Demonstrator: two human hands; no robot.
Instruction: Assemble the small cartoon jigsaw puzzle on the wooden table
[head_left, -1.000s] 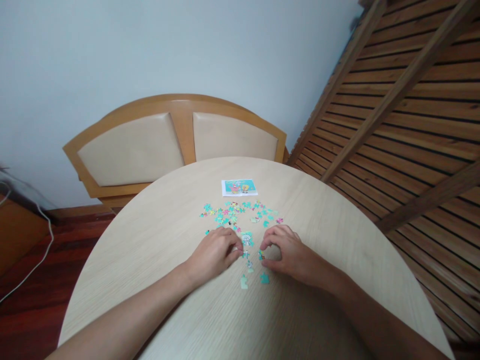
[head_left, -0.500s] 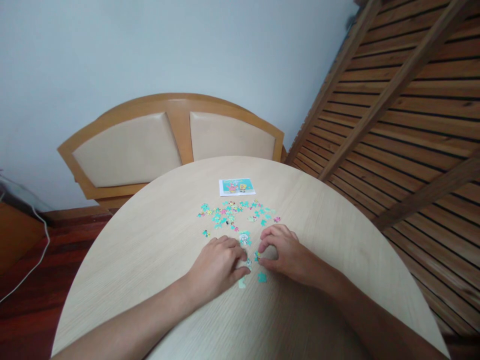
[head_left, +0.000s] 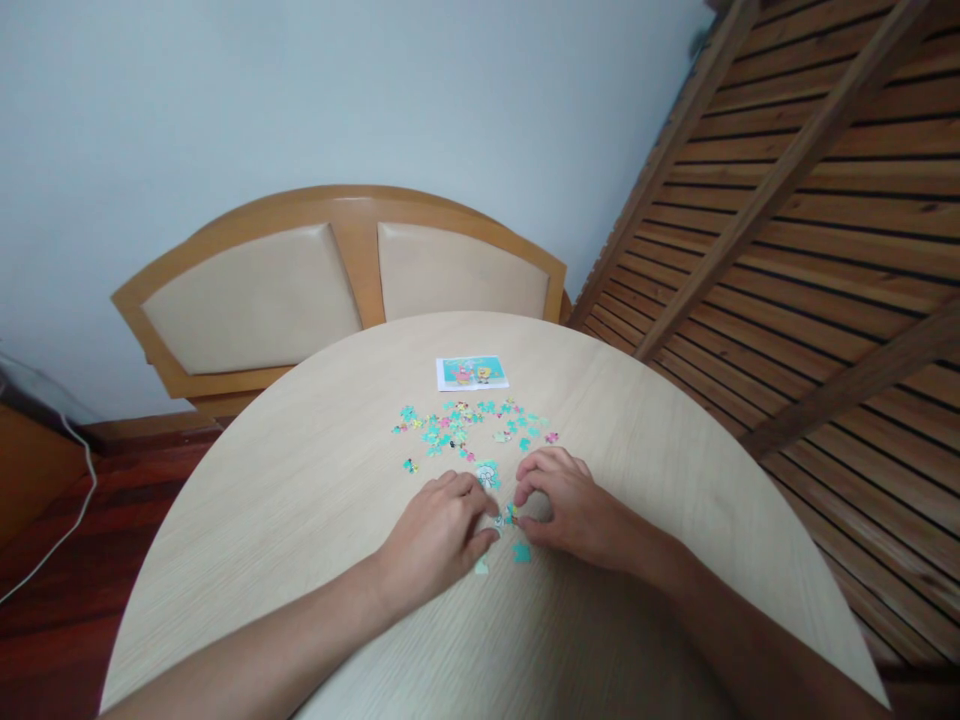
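Observation:
My left hand (head_left: 444, 523) is curled over the table, its thumb and fingers closed on a small pale jigsaw piece (head_left: 499, 521). Facing it, my right hand (head_left: 559, 495) pinches a teal and yellow jigsaw piece (head_left: 511, 514). The two pieces lie side by side and seem to touch; whether they interlock I cannot tell. Just beyond them is a joined bit of puzzle with a drawn face (head_left: 487, 475). A teal piece (head_left: 522, 553) lies nearer to me, below my right hand. By my left thumb is a pale green piece (head_left: 481, 566), partly hidden.
A loose heap of jigsaw pieces (head_left: 450, 432) spreads across the middle of the round wooden table (head_left: 300, 510). Behind it lies a picture card (head_left: 472, 373) with cartoon figures. A padded bench back (head_left: 367, 260) stands past the table, and a slatted wooden panel (head_left: 787, 200) leans at right.
The piece in my right hand has come slightly left, up against the one at my left fingers. Both hands otherwise keep nearly the same place.

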